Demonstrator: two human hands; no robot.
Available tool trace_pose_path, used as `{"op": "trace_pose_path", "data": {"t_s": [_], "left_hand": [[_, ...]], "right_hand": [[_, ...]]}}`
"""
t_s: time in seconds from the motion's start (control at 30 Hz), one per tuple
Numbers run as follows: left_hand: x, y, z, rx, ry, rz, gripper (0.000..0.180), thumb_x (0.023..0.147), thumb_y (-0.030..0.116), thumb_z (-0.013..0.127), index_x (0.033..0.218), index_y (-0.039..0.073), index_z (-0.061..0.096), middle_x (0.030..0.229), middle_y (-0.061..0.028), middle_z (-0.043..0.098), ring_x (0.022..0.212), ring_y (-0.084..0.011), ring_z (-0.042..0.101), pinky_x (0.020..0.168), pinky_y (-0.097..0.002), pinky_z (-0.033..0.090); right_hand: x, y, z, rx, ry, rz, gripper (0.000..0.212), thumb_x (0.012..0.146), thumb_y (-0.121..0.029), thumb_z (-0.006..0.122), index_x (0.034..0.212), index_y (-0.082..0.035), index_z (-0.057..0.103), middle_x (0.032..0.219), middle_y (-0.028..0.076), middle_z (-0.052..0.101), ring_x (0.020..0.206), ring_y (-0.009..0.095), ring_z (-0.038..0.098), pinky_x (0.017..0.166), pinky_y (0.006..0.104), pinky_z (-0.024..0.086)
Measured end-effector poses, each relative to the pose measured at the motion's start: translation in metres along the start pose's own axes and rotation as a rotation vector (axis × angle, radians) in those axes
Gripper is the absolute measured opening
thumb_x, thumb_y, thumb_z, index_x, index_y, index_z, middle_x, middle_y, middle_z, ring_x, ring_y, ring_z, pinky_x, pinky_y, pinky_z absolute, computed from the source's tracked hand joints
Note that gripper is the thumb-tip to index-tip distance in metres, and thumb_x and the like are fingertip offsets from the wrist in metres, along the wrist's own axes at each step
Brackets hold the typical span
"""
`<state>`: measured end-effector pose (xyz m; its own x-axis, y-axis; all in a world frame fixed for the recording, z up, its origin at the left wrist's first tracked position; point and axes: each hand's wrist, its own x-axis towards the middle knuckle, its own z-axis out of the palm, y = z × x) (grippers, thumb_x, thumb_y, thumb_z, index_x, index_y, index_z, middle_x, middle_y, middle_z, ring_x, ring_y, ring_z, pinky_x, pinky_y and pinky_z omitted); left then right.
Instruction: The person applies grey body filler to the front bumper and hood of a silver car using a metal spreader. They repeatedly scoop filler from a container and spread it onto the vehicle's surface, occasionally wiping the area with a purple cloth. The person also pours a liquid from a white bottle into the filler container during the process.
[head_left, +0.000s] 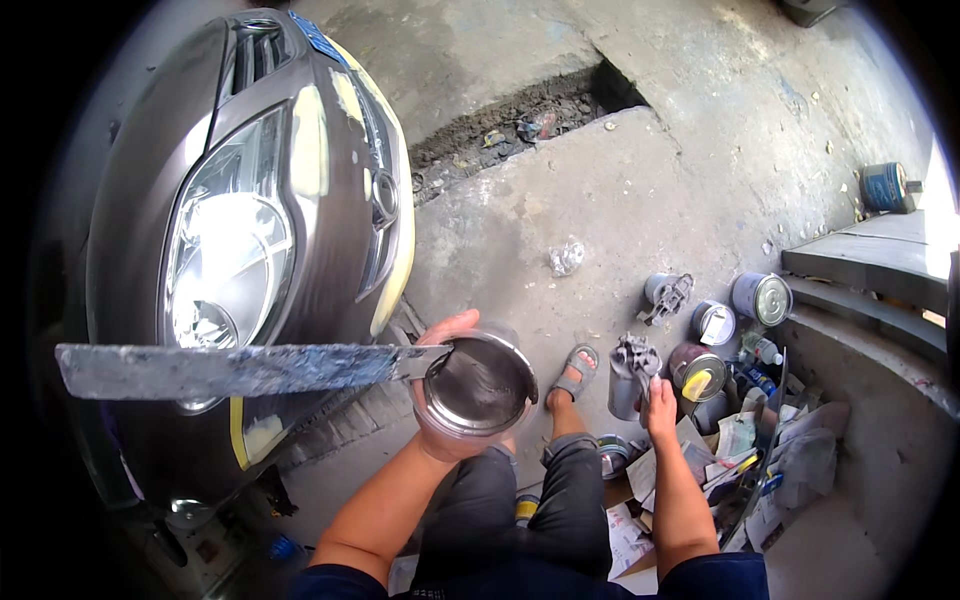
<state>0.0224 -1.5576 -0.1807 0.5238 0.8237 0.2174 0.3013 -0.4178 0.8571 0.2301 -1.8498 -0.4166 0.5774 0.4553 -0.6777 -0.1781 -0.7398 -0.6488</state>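
Note:
My left hand [440, 438] is wrapped round a round metal paint can [482, 385] with dark grey paint inside. A long flat stirring stick [230, 371], smeared with dried paint, reaches from the can's left rim across in front of the car's headlight [228, 265]. My right hand [659, 408] is closed at the right side of a grey cylindrical can [627, 385], whose top is crusted with thick grey paint. The fingers there are partly hidden, and how they grip it is hard to make out.
At left stands a dark car [150, 200] with pale filler patches [309, 140]. Several tins [762, 299] and a heap of papers [740, 435] lie at right, beside a ledge [860, 270]. A rubble-filled pit [520, 120] cuts the concrete floor ahead; crumpled clear plastic [567, 257] lies nearer.

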Motion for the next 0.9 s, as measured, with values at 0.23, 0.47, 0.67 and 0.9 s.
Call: {"op": "trace_pose_path", "data": {"t_s": [0.23, 0.47, 0.67, 0.9], "left_hand": [[-0.001, 0.092, -0.04, -0.217, 0.109, 0.114, 0.087, 0.059, 0.011, 0.09, 0.13, -0.002, 0.041, 0.126, -0.0164, 0.051, 0.112, -0.027, 0.055, 0.097, -0.0389, 0.045], [-0.031, 0.139, -0.092, -0.36, 0.038, 0.003, 0.079, 0.064, 0.005, 0.083, 0.13, 0.0, 0.04, 0.127, -0.015, 0.051, 0.116, -0.0248, 0.053, 0.098, -0.0373, 0.044], [-0.061, 0.133, -0.133, -0.194, 0.06, 0.072, 0.084, 0.064, 0.013, 0.088, 0.132, 0.001, 0.04, 0.124, -0.0168, 0.054, 0.112, -0.0292, 0.058, 0.095, -0.0382, 0.047], [-0.094, 0.132, -0.17, -0.262, 0.097, 0.139, 0.08, 0.062, 0.014, 0.086, 0.129, 0.004, 0.043, 0.118, -0.0177, 0.052, 0.111, -0.0376, 0.052, 0.095, -0.0428, 0.043]], "right_hand": [[-0.132, -0.014, -0.073, -0.798, -0.006, 0.077, 0.076, 0.093, -0.063, 0.041, 0.092, 0.01, 0.062, 0.092, 0.035, 0.063, 0.095, 0.049, 0.061, 0.086, 0.0517, 0.046], [-0.259, -0.098, -0.129, -0.811, 0.099, 0.001, 0.067, 0.093, -0.059, 0.044, 0.094, 0.006, 0.061, 0.093, 0.035, 0.062, 0.092, 0.05, 0.06, 0.082, 0.0529, 0.046], [-0.281, -0.098, -0.121, -1.024, 0.19, 0.095, 0.067, 0.093, -0.061, 0.042, 0.103, 0.001, 0.065, 0.097, 0.032, 0.064, 0.099, 0.047, 0.061, 0.086, 0.0499, 0.047], [-0.319, -0.089, -0.104, -0.863, 0.308, -0.018, 0.065, 0.093, -0.059, 0.042, 0.104, 0.001, 0.065, 0.097, 0.03, 0.065, 0.097, 0.047, 0.061, 0.084, 0.0527, 0.046]]}}
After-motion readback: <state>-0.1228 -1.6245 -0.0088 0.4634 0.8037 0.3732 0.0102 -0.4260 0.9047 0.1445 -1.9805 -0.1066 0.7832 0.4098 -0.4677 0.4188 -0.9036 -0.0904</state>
